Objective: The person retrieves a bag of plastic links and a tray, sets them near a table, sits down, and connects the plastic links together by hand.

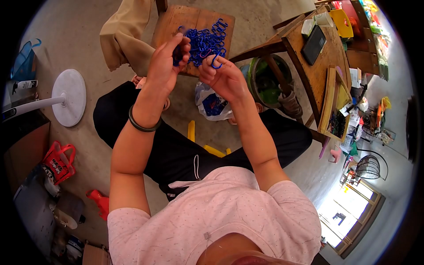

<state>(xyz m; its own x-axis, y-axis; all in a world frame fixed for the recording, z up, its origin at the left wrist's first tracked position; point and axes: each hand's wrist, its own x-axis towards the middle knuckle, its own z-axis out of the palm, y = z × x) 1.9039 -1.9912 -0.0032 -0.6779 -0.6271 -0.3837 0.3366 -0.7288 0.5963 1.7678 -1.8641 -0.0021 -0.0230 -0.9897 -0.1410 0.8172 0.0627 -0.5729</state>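
A pile of blue hook-shaped metal pieces [205,42] lies on a wooden stool [170,22] in front of me. Over the stool's near edge, my right hand [223,77] pinches one blue hook [216,62] between thumb and fingers. My left hand [170,57] is raised beside the pile, its fingers curled and closed. A small blurred bit shows at its fingertips, too indistinct to name. Below the hands, a white plastic bag [205,95] on the floor contains more blue pieces [214,106].
Tan cloth [126,37] hangs at the stool's left. To the right, a green-lined bin [267,81] stands under a wooden table [304,66] bearing a black phone [314,45] and a wooden tray [327,104]. A white round base [70,97] is on the left floor.
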